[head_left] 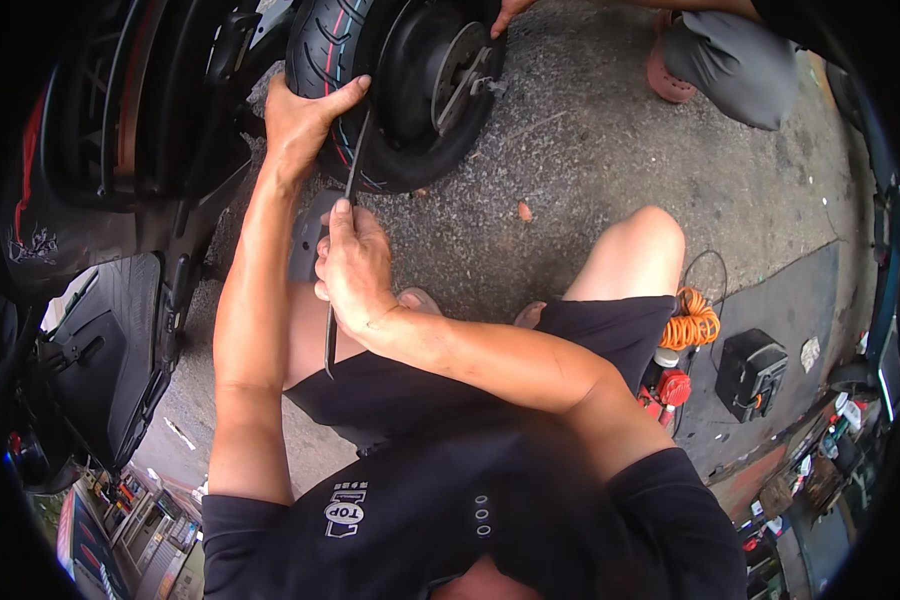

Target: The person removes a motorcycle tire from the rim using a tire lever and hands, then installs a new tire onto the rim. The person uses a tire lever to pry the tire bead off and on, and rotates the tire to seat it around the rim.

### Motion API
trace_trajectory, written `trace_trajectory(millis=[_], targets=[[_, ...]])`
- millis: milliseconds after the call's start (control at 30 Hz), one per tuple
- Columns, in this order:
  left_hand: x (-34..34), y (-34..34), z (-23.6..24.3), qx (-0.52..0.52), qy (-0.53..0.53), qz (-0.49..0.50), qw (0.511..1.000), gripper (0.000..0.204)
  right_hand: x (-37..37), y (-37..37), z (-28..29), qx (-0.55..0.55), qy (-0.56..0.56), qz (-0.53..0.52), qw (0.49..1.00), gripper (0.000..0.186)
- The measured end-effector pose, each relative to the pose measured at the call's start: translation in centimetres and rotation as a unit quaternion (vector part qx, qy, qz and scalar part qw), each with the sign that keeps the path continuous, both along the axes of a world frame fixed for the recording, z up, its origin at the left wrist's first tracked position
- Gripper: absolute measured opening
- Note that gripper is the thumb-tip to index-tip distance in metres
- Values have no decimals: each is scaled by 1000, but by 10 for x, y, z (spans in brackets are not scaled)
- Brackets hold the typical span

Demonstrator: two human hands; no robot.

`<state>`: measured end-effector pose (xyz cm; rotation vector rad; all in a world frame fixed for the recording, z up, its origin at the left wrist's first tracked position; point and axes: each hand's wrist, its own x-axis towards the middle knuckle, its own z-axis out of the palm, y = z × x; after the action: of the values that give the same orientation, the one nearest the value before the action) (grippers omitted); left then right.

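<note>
A black tyre (322,45) with red and blue tread lines stands upright on its wheel, a dark hub with a brake disc (462,75), at the top of the view. My left hand (305,120) grips the tyre's near left edge, thumb over the tread and the fingers hidden behind it. In my right hand (358,255) is a long metal tyre lever (356,165), fingers wrapped round its middle. The lever's far end meets the tyre's sidewall beside my left thumb; its bent near end hangs over my thigh.
Another person's hand (510,14) touches the wheel's far right side; that person crouches in grey trousers (735,65). A black scooter (90,210) stands close on the left. To the right lie a coiled orange air hose (692,320), a red tool (673,387) and a black case (750,372).
</note>
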<state>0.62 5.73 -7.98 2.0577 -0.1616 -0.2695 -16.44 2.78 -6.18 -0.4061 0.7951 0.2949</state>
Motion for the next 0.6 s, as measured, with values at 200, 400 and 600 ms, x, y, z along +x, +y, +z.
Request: trace_trajectory(millis=[200,400,600], targets=[[-1,-3,-4,27,-24,-7,999,62,-27,-17,-71,-363,-141,11,921,32],[-4,4,-7,-19,-28,-9,999,68,-29,-193,-63,-544,-200,312,753,35],[-4,0,-12,-7,-30,5,1000,70,40,-269,-79,-764,-292,435,376,39]])
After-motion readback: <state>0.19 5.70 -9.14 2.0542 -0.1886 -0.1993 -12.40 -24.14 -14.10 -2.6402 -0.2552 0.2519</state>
